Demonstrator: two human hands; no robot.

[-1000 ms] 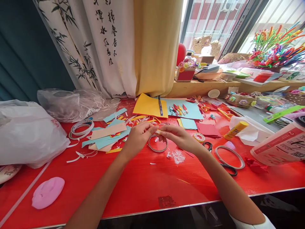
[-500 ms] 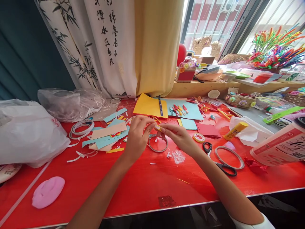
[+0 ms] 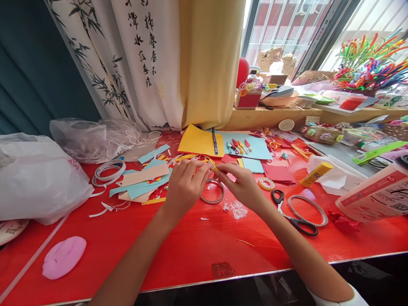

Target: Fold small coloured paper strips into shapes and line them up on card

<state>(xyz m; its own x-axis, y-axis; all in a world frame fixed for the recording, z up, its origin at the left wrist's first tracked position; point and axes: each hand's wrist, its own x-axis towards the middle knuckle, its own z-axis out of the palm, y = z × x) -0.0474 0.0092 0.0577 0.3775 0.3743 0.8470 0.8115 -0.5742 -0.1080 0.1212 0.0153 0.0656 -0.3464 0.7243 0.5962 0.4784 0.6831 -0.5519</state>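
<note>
At the near right, a white fabric sleeve [image 3: 355, 297] ringed the slim right arm [image 3: 302, 250]; the left forearm [image 3: 140, 253], left hand [image 3: 187, 185] and right hand [image 3: 241, 183] were bare.

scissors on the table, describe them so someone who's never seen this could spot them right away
Start at the red table and find the person's right forearm stretched across it. Just right of that forearm, next to a pale tape ring, lie the scissors. Unlike the ring, they have two black handle loops.

There were in view two hands [image 3: 188, 182] [image 3: 239, 183], one yellow piece [image 3: 212, 163] held in them, one pair of scissors [image 3: 292, 220], one glue stick [image 3: 316, 174] and one pink lump [image 3: 64, 258].
</note>
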